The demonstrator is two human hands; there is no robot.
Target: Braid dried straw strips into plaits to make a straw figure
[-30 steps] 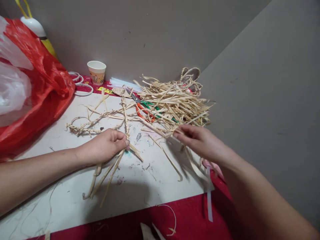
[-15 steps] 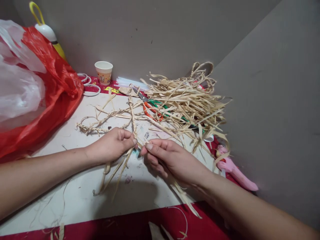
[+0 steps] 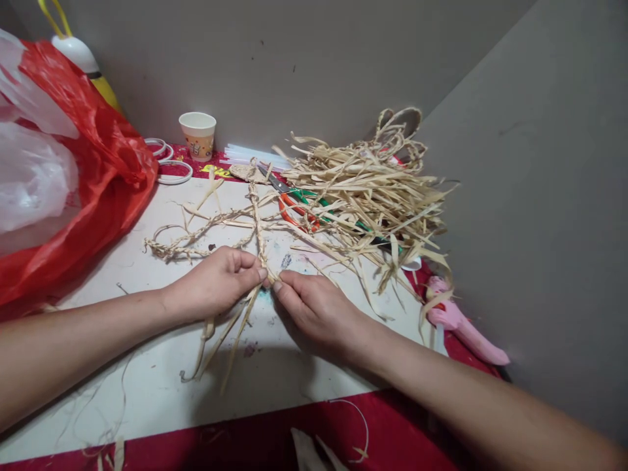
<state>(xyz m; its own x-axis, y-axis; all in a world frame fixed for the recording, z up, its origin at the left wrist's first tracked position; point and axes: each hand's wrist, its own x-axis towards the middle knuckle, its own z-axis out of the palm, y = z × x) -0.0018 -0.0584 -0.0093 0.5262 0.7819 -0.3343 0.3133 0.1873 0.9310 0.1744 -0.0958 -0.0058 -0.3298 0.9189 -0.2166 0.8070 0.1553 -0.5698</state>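
A braided cord of dry straw runs down the white board toward me. My left hand pinches its lower end between thumb and fingers, with loose straw strands hanging below. Close beside it, my right hand is closed on a straw strand that leads off the braid; its other fingers are curled out of sight underneath. Looser braided straw lies to the left of the cord. Scissors with orange and green handles lie just beyond, partly under straw.
A heap of straw fills the back right. A red plastic bag stands at the left, near white rings and a paper cup. A pink object lies at the right by the grey wall.
My right hand has turned over and moved slightly left, closer to my left hand. The strands trailing below it no longer show. My left hand keeps its pinch.
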